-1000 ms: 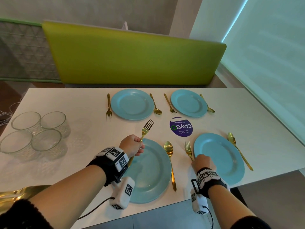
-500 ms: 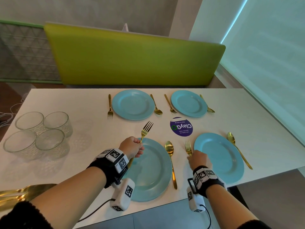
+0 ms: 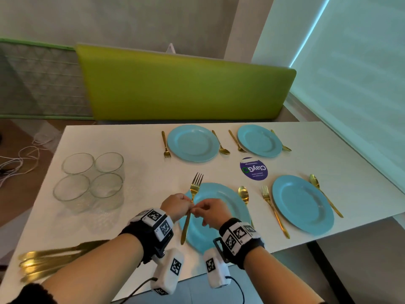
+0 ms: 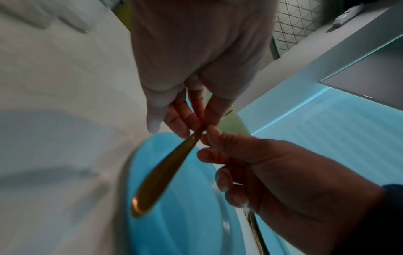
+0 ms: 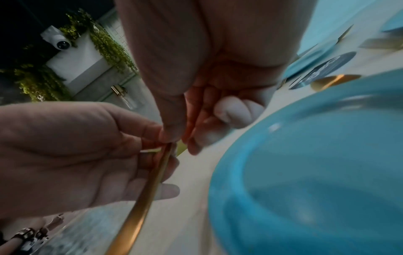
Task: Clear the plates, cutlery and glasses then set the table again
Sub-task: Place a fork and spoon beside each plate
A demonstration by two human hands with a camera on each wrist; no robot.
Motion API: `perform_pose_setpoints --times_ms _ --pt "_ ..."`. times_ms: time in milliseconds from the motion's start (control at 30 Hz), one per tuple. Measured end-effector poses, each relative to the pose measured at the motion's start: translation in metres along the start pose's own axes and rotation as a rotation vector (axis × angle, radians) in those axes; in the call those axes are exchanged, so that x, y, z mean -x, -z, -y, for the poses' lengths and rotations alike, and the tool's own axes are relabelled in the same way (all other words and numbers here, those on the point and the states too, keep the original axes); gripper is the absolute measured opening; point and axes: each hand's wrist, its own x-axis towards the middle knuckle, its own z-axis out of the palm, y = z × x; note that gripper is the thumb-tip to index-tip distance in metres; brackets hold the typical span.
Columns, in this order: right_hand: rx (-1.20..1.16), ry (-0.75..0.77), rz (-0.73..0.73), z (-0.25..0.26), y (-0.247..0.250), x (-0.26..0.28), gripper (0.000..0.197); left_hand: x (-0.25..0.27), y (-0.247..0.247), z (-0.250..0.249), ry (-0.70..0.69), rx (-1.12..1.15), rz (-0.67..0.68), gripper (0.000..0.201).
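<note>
A gold fork (image 3: 195,187) is held tines-away over the left edge of the near-left blue plate (image 3: 223,218). My left hand (image 3: 188,202) grips its handle near the middle; in the left wrist view the fingers (image 4: 185,117) close on the handle (image 4: 165,172). My right hand (image 3: 195,210) meets it from the right and pinches the same handle, as the right wrist view shows at the fingertips (image 5: 172,138). A gold spoon (image 3: 243,193) lies right of this plate.
The near-right plate (image 3: 303,204) has a fork (image 3: 274,210) and spoon (image 3: 324,197) beside it. Two far plates (image 3: 192,143) (image 3: 259,141) also have cutlery alongside. Several glasses (image 3: 92,178) stand at left. Loose gold cutlery (image 3: 54,257) lies at the near-left corner. A purple sticker (image 3: 253,168) marks the middle.
My right hand has left the fork beside the near-right plate and moved left to the fork in my left hand. The left hand keeps its hold and turned the fork more upright.
</note>
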Motion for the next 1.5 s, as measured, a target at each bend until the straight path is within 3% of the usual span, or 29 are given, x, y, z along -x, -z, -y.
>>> perform_pose_setpoints --times_ms 267,400,533,667,800,900,967,1100,1400,1500 --pt "-0.062 -0.058 0.002 0.044 -0.075 0.016 0.021 0.02 0.07 0.045 0.126 0.062 0.059 0.016" --pt "0.076 -0.104 0.012 0.053 -0.093 0.017 0.025 0.024 0.097 0.063 0.129 -0.079 0.057 0.008" --pt "0.235 -0.189 -0.035 0.054 -0.099 0.013 0.03 0.022 0.125 0.077 0.123 -0.193 0.009 0.035" --pt "0.345 -0.257 -0.061 0.049 -0.104 0.006 0.012 0.022 0.145 0.084 0.096 -0.226 0.003 0.023" --pt "0.443 -0.284 -0.08 0.048 -0.11 0.0 0.029 0.021 0.152 0.089 0.095 -0.234 0.003 0.018" --pt "0.517 -0.307 -0.09 0.047 -0.115 -0.005 0.028 0.024 0.155 0.09 0.085 -0.272 0.019 0.009" --pt "0.548 -0.329 -0.094 0.045 -0.117 -0.008 0.026 0.024 0.157 0.091 0.079 -0.292 0.033 0.019" --pt "0.565 -0.36 -0.104 0.049 -0.12 -0.009 0.026 0.027 0.162 0.092 0.057 -0.323 0.032 0.001" --pt "0.534 -0.424 -0.248 0.051 -0.115 -0.007 0.027 0.026 0.165 0.093 0.061 -0.345 0.044 0.007" --pt "0.529 -0.448 -0.264 0.05 -0.113 -0.005 0.026 0.025 0.166 0.093 0.048 -0.327 0.051 0.018"
